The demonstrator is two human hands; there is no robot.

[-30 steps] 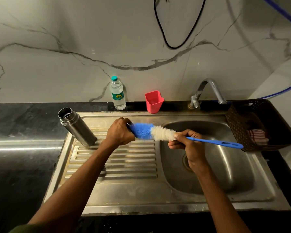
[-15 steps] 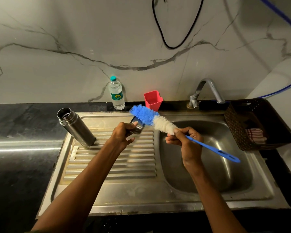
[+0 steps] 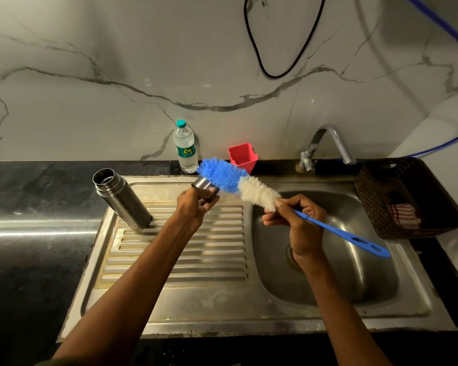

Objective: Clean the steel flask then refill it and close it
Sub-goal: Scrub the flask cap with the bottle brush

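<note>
Head view: one flask (image 3: 122, 198), one brush (image 3: 238, 184), two hands.

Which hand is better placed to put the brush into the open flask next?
Probably the right hand: it already grips the brush where the handle meets the bristles. The left hand holds the flask cap, so it is not free. The flask stands open on the drainboard.

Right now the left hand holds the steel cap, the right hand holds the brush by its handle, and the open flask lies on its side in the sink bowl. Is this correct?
Not quite. In the head view the open flask stands upright on the ribbed draining board, not in the sink bowl. The rest holds: the left hand holds the steel cap, and the right hand holds the brush by its handle.
</note>
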